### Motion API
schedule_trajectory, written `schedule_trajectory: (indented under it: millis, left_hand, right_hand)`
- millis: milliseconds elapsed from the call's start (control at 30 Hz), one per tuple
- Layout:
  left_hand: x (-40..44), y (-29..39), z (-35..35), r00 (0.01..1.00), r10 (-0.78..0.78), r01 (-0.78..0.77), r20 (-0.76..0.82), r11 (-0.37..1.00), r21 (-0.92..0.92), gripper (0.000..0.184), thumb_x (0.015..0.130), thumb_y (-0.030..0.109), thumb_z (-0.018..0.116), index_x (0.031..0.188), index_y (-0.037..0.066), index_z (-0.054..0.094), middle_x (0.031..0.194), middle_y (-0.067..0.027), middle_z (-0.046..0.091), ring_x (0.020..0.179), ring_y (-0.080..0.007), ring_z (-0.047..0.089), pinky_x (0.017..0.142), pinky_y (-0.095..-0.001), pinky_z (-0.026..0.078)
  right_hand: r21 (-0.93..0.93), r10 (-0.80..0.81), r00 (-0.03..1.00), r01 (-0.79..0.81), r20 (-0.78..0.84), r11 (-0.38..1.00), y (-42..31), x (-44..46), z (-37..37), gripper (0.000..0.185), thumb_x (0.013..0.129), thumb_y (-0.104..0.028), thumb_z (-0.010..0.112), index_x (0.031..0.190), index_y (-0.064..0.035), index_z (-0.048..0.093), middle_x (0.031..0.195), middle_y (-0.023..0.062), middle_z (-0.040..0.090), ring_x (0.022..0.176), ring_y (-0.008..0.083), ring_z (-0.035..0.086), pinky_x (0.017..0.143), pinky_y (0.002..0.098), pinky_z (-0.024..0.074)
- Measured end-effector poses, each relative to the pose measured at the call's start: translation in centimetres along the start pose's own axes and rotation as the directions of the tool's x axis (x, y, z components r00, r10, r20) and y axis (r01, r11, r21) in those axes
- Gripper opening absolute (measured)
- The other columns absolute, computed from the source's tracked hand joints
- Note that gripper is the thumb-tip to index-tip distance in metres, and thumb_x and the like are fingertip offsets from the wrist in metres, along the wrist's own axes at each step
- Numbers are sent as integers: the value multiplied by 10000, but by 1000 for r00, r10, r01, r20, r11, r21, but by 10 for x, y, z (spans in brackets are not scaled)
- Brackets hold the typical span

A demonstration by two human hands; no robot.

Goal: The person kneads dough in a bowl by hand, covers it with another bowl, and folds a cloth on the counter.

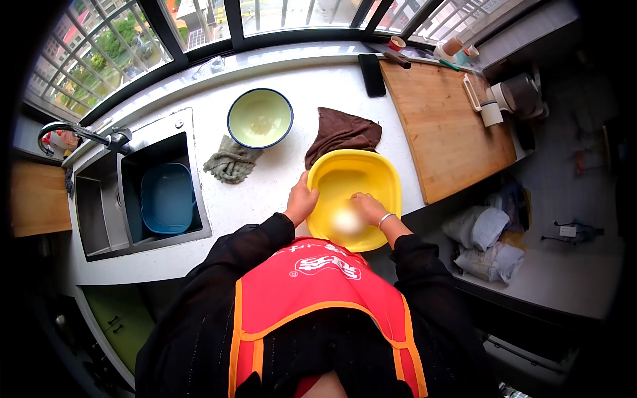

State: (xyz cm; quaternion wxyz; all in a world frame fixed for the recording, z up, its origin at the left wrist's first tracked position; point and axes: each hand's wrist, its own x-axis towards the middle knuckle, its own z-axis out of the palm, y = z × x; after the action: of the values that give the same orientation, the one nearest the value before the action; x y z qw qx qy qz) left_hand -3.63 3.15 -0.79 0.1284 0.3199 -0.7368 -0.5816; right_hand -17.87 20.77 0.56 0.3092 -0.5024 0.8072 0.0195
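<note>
The white mass [346,223] sits in the near part of the yellow basin [358,174], blurred, so its texture cannot be told. The right hand [367,208] is inside the basin, fingers down at the mass; whether its grip is closed on any of it, I cannot tell. The left hand [302,201] has its grip closed on the basin's left rim, thumb inward. The step in hand looks like working the mass by hand while the basin is braced. As I judge it, another press or turn calls for the left hand firm on the rim and the right fingers kept low, since the basin is at the near edge of the tabletop [219,189], close against the apron [318,292].

A brown cloth [342,132] lies just beyond the basin. Farther left are the green bowl [260,116] and, beside it, a crumpled grey cloth [233,161]; past them, a blue tub [166,199] stands in the sink [202,225]. To the right lies a wooden board [438,126], with a black object [371,75] by its far left corner.
</note>
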Motion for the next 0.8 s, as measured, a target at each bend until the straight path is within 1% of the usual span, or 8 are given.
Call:
schedule_trajectory:
  millis: [133,200,233,400,433,500,733,800]
  left_hand:
    - [3,1,0,1000,23,-23,19,1000,1,430,770,109,509,1187,49,424,927,-251,614,868,-412,589,760,-443,474]
    - [3,-6,2,1000,17,-18,18,1000,18,435,770,108,511,1192,50,423,926,-251,614,868,-412,589,760,-443,474]
    - [1,-5,0,1000,12,-13,20,1000,22,435,770,108,511,1192,50,423,926,-251,614,868,-412,589,760,-443,474]
    - [3,0,1,1000,10,-11,14,1000,21,425,769,107,509,1184,56,433,932,-249,613,871,-410,589,759,-442,475]
    - [4,0,0,1000,13,-13,9,1000,20,425,769,107,509,1184,56,433,932,-249,613,871,-410,589,759,-442,475]
    - [2,0,-1,998,67,-67,-1,998,-21,419,772,109,506,1181,52,435,928,-248,614,864,-410,590,757,-442,476]
    - [0,9,-3,998,68,-68,-10,998,2,419,796,136,512,1199,60,428,931,-233,619,873,-405,590,765,-428,475]
    - [-4,20,-8,994,-99,95,37,991,98,414,860,181,493,1250,76,404,1016,-231,600,947,-396,571,806,-411,463]
  right_hand:
    - [-38,40,986,-34,164,999,-5,-3,-10,337,763,-62,514,1081,-98,621,1159,75,550,1028,292,531,896,370,435]
    - [96,50,972,-28,-228,995,8,5,6,332,766,-61,507,1076,-94,621,1161,79,547,1026,292,531,895,369,437]
    - [101,50,973,-28,-225,994,12,9,16,332,766,-61,507,1076,-94,621,1161,79,547,1026,292,531,895,369,437]
    - [3,68,984,-70,164,998,-8,-4,-8,318,767,-67,510,1060,-97,631,1159,82,548,1036,291,526,895,366,437]
    - [-1,66,985,-66,161,998,-2,0,-3,318,767,-67,510,1060,-97,631,1159,82,548,1036,291,526,895,366,437]
    - [53,18,988,-10,-154,999,0,5,3,298,770,-88,517,1031,-124,656,1116,85,571,1024,285,535,885,362,443]
    - [-23,62,984,-59,167,998,-13,7,-18,313,777,-69,494,1062,-82,623,1128,113,555,1037,301,530,884,382,440]
    - [295,231,950,-163,-211,942,3,26,-2,363,776,-37,459,1124,-56,558,1186,152,498,1073,345,493,907,412,413]
